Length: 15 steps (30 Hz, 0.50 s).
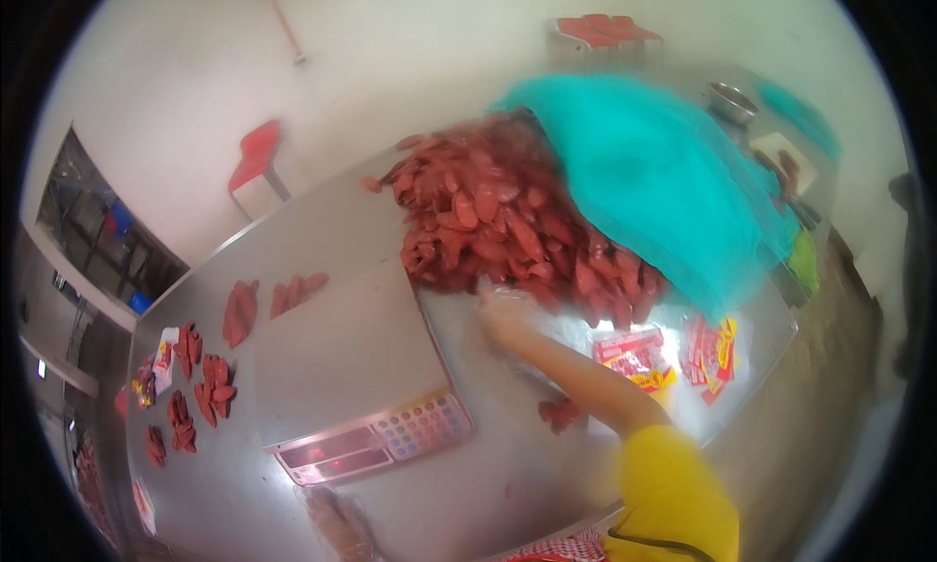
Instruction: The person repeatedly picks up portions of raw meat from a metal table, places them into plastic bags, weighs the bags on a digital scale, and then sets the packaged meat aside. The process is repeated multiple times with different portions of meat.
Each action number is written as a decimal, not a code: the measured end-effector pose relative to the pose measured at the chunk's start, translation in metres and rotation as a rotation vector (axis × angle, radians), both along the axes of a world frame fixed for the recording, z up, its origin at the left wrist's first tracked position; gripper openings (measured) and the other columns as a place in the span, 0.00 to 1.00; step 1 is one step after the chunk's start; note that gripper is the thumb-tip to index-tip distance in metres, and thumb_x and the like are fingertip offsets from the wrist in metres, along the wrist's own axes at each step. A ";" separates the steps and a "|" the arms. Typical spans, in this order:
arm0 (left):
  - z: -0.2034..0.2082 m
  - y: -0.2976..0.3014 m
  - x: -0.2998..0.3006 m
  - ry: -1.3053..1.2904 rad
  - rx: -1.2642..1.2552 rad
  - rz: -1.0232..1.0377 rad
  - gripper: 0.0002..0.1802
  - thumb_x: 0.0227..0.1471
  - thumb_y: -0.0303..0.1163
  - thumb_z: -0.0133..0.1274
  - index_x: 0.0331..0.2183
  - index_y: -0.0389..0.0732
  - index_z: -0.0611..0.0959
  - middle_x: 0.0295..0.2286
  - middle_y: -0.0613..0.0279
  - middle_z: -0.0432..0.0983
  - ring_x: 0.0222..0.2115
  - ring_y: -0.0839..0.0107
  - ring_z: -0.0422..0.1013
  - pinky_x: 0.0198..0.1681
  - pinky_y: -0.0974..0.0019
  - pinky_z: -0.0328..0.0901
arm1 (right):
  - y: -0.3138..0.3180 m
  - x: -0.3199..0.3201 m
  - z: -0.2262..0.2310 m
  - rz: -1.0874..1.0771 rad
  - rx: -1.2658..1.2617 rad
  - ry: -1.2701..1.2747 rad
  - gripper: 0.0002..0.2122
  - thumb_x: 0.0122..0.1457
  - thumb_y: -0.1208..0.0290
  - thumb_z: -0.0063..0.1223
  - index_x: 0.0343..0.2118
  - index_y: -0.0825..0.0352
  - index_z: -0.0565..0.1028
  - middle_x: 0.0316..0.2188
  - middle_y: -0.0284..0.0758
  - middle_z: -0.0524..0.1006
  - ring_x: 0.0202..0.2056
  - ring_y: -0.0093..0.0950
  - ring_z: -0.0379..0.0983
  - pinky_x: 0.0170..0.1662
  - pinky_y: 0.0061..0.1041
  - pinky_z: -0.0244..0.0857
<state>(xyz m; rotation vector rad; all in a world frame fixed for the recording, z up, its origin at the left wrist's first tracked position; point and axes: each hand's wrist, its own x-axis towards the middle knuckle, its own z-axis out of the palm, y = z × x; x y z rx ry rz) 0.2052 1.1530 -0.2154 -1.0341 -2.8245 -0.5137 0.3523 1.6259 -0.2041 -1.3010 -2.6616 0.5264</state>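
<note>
A big heap of short red sausages (488,211) lies on the metal table (410,342). My right hand (503,313), in a clear plastic glove, reaches to the near edge of this heap; its fingers are blurred, so their grip does not show. By the lower edge my left hand (340,525), also in a clear glove, is near the front of a flat-topped weighing scale (337,357). It is smeared, and its fingers cannot be made out. A few sausages (559,415) lie apart, below my right forearm.
Small sausage groups (215,386) sit left of the scale. A turquoise mesh cloth (664,181) covers the heap's right side. Printed red-and-yellow packets (634,359) lie at right. Beyond are a metal bowl (732,103), a red chair (257,154) and red stools (605,30).
</note>
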 end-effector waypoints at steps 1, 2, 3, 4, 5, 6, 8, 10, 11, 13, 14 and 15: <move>-0.002 0.006 -0.001 -0.015 0.002 0.015 0.31 0.59 0.40 0.45 0.54 0.22 0.70 0.55 0.29 0.63 0.58 0.34 0.57 0.64 0.43 0.49 | 0.004 0.014 0.000 -0.054 0.211 -0.010 0.23 0.60 0.72 0.43 0.60 0.61 0.64 0.46 0.45 0.75 0.48 0.47 0.72 0.50 0.51 0.65; -0.004 0.012 -0.002 -0.031 0.005 0.036 0.31 0.59 0.40 0.45 0.54 0.22 0.69 0.56 0.29 0.63 0.58 0.35 0.57 0.64 0.43 0.48 | 0.007 0.027 -0.002 -0.125 0.423 0.008 0.23 0.60 0.73 0.42 0.60 0.60 0.64 0.44 0.44 0.76 0.47 0.47 0.73 0.50 0.51 0.65; -0.005 0.015 -0.002 -0.018 0.019 0.055 0.31 0.59 0.40 0.45 0.54 0.22 0.69 0.56 0.29 0.62 0.59 0.35 0.56 0.64 0.43 0.47 | 0.016 0.038 -0.005 -0.202 0.302 0.023 0.25 0.60 0.72 0.45 0.62 0.60 0.62 0.42 0.44 0.75 0.46 0.48 0.72 0.51 0.48 0.65; -0.006 0.019 -0.002 -0.034 -0.020 0.080 0.31 0.59 0.39 0.45 0.54 0.22 0.69 0.56 0.29 0.62 0.59 0.35 0.56 0.64 0.43 0.47 | 0.018 0.047 -0.010 -0.181 0.334 0.007 0.32 0.57 0.72 0.50 0.66 0.60 0.57 0.44 0.49 0.74 0.46 0.51 0.71 0.52 0.48 0.66; -0.007 0.021 -0.004 -0.021 -0.047 0.095 0.31 0.59 0.39 0.45 0.55 0.22 0.69 0.56 0.29 0.62 0.59 0.35 0.55 0.64 0.43 0.47 | 0.024 0.051 -0.015 -0.134 0.275 0.020 0.34 0.56 0.71 0.51 0.67 0.61 0.55 0.45 0.50 0.74 0.46 0.51 0.71 0.51 0.48 0.66; -0.007 0.023 -0.003 0.005 -0.058 0.105 0.31 0.58 0.38 0.45 0.55 0.22 0.69 0.56 0.29 0.62 0.59 0.35 0.55 0.64 0.42 0.47 | 0.029 0.052 -0.019 -0.105 0.299 0.057 0.36 0.55 0.71 0.53 0.68 0.62 0.53 0.46 0.52 0.73 0.46 0.52 0.71 0.51 0.48 0.66; -0.008 0.026 -0.003 -0.041 -0.105 0.190 0.32 0.58 0.38 0.46 0.55 0.22 0.68 0.57 0.30 0.62 0.59 0.35 0.55 0.64 0.43 0.46 | 0.041 0.047 -0.022 -0.084 0.023 0.148 0.39 0.54 0.70 0.54 0.68 0.65 0.50 0.49 0.58 0.71 0.48 0.52 0.71 0.52 0.48 0.65; -0.008 0.028 -0.004 -0.088 -0.114 0.214 0.33 0.56 0.37 0.48 0.57 0.23 0.67 0.58 0.30 0.60 0.60 0.35 0.54 0.65 0.44 0.45 | 0.048 0.035 -0.012 -0.059 -0.212 0.308 0.36 0.54 0.69 0.55 0.66 0.67 0.54 0.43 0.57 0.74 0.40 0.47 0.75 0.45 0.44 0.69; -0.008 0.029 -0.004 -0.117 -0.104 0.203 0.35 0.54 0.36 0.50 0.58 0.24 0.65 0.59 0.29 0.58 0.61 0.35 0.53 0.66 0.44 0.44 | 0.050 0.029 -0.001 -0.120 -0.369 0.387 0.33 0.54 0.67 0.56 0.63 0.68 0.58 0.38 0.53 0.74 0.35 0.43 0.75 0.40 0.41 0.69; -0.008 0.032 -0.005 -0.129 -0.069 0.183 0.37 0.52 0.36 0.52 0.59 0.25 0.64 0.60 0.29 0.56 0.62 0.35 0.52 0.67 0.45 0.43 | 0.049 0.020 0.031 -0.129 -0.517 0.331 0.24 0.56 0.64 0.58 0.53 0.69 0.67 0.27 0.44 0.74 0.25 0.34 0.73 0.29 0.35 0.67; -0.007 0.033 -0.005 -0.112 -0.049 0.175 0.38 0.52 0.36 0.52 0.59 0.25 0.64 0.60 0.29 0.56 0.62 0.35 0.52 0.67 0.44 0.43 | 0.044 0.011 0.049 -0.147 -0.623 0.332 0.20 0.57 0.62 0.59 0.48 0.70 0.72 0.21 0.38 0.73 0.19 0.29 0.70 0.22 0.31 0.65; -0.006 0.035 -0.005 -0.099 -0.034 0.168 0.38 0.52 0.37 0.52 0.59 0.25 0.64 0.60 0.29 0.56 0.62 0.35 0.52 0.67 0.44 0.43 | 0.038 0.002 0.068 -0.077 -0.723 0.454 0.19 0.56 0.60 0.61 0.45 0.69 0.73 0.21 0.36 0.73 0.16 0.27 0.68 0.19 0.31 0.62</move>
